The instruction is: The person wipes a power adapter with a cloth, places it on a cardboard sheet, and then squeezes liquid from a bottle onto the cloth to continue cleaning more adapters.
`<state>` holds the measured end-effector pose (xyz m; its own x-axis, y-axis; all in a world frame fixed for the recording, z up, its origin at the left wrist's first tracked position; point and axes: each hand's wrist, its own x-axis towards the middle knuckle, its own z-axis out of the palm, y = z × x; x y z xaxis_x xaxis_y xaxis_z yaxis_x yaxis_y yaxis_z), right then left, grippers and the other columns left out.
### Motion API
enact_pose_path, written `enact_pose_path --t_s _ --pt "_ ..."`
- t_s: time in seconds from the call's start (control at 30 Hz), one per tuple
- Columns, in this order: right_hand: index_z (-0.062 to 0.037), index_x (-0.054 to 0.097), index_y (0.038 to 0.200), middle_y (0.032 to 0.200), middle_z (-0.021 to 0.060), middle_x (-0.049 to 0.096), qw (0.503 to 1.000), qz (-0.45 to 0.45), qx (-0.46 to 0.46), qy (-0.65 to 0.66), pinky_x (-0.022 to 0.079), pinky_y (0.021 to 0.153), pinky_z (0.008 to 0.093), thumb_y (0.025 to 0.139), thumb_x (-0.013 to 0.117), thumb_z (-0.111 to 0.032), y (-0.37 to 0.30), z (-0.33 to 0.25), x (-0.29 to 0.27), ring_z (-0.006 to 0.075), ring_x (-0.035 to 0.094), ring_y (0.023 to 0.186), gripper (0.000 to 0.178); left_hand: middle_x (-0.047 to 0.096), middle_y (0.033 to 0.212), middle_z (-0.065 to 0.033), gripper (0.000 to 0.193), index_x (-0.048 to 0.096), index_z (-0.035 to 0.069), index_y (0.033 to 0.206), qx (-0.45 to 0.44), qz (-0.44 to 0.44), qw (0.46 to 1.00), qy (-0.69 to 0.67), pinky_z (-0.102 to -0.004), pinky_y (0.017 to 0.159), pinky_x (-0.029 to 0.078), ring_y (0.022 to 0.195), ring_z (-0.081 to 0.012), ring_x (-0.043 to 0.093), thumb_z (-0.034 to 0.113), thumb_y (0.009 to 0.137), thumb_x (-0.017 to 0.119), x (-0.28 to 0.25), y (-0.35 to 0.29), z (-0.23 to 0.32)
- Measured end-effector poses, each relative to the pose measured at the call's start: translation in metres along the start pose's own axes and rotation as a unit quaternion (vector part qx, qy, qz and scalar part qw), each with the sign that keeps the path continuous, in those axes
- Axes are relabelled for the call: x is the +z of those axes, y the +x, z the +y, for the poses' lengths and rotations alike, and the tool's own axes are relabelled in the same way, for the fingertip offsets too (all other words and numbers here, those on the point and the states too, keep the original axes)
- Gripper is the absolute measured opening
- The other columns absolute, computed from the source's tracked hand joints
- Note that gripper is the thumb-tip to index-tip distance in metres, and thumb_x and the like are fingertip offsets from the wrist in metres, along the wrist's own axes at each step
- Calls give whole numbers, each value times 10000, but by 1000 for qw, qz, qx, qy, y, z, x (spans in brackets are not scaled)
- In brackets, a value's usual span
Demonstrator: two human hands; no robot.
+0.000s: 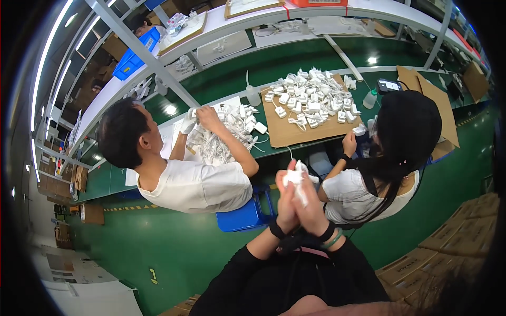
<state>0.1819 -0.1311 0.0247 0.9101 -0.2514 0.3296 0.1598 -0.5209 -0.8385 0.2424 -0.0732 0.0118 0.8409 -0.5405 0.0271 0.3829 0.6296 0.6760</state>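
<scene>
My left hand [286, 206] and my right hand [313, 206] are pressed close together in front of my body, fingers closed round a white power adapter [293, 177]. A thin white cord rises from its far side. Something white and crumpled shows between my palms, partly hidden by the fingers; whether it is cloth or cable I cannot tell. Beyond my hands, a large heap of white power adapters with bundled cords [313, 100] lies on a sheet of brown cardboard [287, 138].
Seated co-workers are on both sides: one in a white shirt [197, 184] left, another with dark hair [408, 126] right, each handling white pieces. A second heap of corded adapters [224, 137], a blue stool [240, 217], squeeze bottles [370, 99] and stacked cartons [448, 237] stand around.
</scene>
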Motion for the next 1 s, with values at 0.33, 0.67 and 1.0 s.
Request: enact_pose_path --t_s 0.33,0.67,1.0 --pt "70 251 1390 1454 264 235 976 47 85 194 190 1104 409 921 465 -285 11 4 -8 388 226 1362 626 211 1494 -82 259 273 150 1238 -14 15 1000 15 -368 1030 333 1239 -240 378 253 1005 317 -5 -11 -10" --pt "69 268 1386 1439 262 268 990 31 60 122 197 1102 395 933 460 -318 7 6 -6 387 250 1352 626 219 1484 -85 368 244 176 1312 -15 -5 999 42 -395 988 391 1276 -260 353 353 1001 332 -9 -11 -14" --pt "42 417 1316 1293 186 501 772 -5 200 603 347 1025 352 967 395 -288 -46 2 -23 287 471 1223 481 396 1341 -127 403 314 211 1343 -113 -26 965 -236 -525 1056 305 1310 -428 294 396 986 334 -21 19 34"
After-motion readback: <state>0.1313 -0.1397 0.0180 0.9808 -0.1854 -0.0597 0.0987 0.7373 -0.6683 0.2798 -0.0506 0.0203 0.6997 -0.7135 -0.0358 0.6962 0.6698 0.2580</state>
